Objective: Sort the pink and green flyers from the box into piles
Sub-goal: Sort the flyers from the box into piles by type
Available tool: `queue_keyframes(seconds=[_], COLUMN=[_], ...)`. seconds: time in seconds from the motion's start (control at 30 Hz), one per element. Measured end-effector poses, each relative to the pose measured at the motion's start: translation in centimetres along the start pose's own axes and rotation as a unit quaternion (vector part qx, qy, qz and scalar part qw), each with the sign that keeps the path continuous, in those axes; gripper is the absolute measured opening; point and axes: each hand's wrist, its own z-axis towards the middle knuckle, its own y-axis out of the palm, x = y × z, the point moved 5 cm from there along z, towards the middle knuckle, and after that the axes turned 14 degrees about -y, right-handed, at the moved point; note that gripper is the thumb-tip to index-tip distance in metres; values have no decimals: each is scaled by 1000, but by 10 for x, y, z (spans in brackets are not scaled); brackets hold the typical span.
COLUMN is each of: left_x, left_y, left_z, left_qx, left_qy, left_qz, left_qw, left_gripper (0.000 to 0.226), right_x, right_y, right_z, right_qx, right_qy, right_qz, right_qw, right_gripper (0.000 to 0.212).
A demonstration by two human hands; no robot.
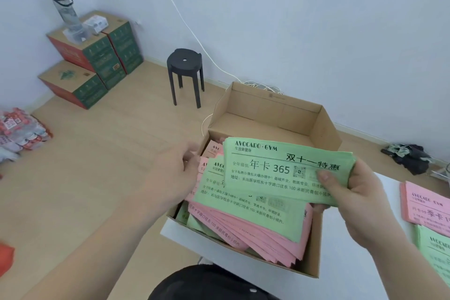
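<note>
Pink sheets at the left edge of the cardboard box [267, 107] meet the fingertips of the left hand [175, 173]. Its fingers are bent toward them, but blur prevents telling whether they pinch a sheet or only touch it.

Right of that, a green sheaf [280, 173] is raised above the box contents. The right hand [353, 192] grips its right end, thumb pressed on the printed face and fingers curled beneath.

Container: the box is open-topped and sits on the near corner of a white table [341, 263], with its rear flap upright. Inside is a mixed, slanted stack. A loose green flyer [243, 200] lies on top, fanned pink flyers [255, 231] lie below it, and more green shows at the lower left corner. The rear part of the box shows bare cardboard.

At the far right, on the table and well apart from the box, lie a pink pile [428, 207] and, nearer the person, a green pile [435, 251].

Obscured: the held sheaf covers the middle of the box stack, so the sheets beneath it cannot be seen. Both piles are cut off by the right frame edge. The count of sheets in the sheaf cannot be determined.
</note>
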Motion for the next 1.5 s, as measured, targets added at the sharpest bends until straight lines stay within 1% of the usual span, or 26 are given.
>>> queue_keyframes(seconds=[0.03,0.1,0.13,0.23,0.3,0.4,0.5,0.53,0.6,0.7,0.77,0.8,0.83,0.87,0.9,0.93,0.97,1.0,1.07,1.13,1.17,1.23,1.3,1.37,1.5], left_x=[-4,-9,-9,-10,-12,-12,-10,-9,-7,-8,-12,-13,-13,-14,-16,-17,-16,-15,-13,-13,-12,-7,0,7,6], left_y=[6,21,27,40,44,43,44,46,49,49,52,53,52,50,48,45,43,41,38,39,39,37,37,37,33], left_z=[-5,-17,-22,-27,-26,-22,-22,-25,-37,-58,-70,-72,-71,-66,-61,-57,-53,-49,-45,-41,-38,-32,-30,-33,-35], left_qx=[-7,-31,-26,24,32,12,-28,-42,-43,23,32,14,-16,-51,-91,-123,-141,-149,-162,-187,-195,-198,-200,-203,-209], left_qy=[0,-11,-14,-6,-13,-35,-47,-35,32,174,221,210,166,102,26,-38,-73,-85,-92,-111,-116,-102,-79,-52,-34], left_qz=[58,116,142,221,215,170,111,88,75,97,113,94,52,-8,-74,-132,-168,-191,-218,-237,-229,-180,-144,-133,-169], left_qw=[998,993,989,975,976,985,992,995,996,980,968,973,985,993,993,983,973,967,958,947,947,958,966,969,963], left_gripper=[19,30,35,46,52,55,42,36,26,22,24,26,26,26,26,26,28,30,31,27,24,22,29,37,42], right_x=[6,19,27,50,59,62,61,61,61,62,61,61,59,59,58,58,58,57,55,52,51,54,56,54,52], right_y=[-2,-2,0,5,6,7,5,4,2,1,0,-1,-2,-2,-2,-3,-4,-5,-5,4,11,27,41,45,37], right_z=[-2,-7,-9,-19,-22,-22,-23,-24,-26,-28,-28,-28,-28,-28,-28,-28,-28,-28,-26,-26,-28,-32,-36,-39,-40], right_qx=[9,27,30,25,30,33,41,46,60,79,88,90,89,85,80,77,76,73,61,34,21,-8,-31,-35,-23], right_qy=[21,59,78,128,143,139,128,124,117,111,110,107,105,104,105,106,106,105,101,101,102,103,107,103,95], right_qz=[13,32,32,18,6,-5,-5,-8,-12,1,13,17,21,23,25,25,25,24,25,22,15,-9,-29,-30,-13], right_qw=[1000,997,996,991,989,990,991,991,991,991,990,990,990,991,991,991,991,992,993,994,994,995,993,994,995], right_gripper=[18,21,23,26,28,30,30,30,29,30,29,28,28,28,28,28,28,29,30,31,32,34,33,32,32])
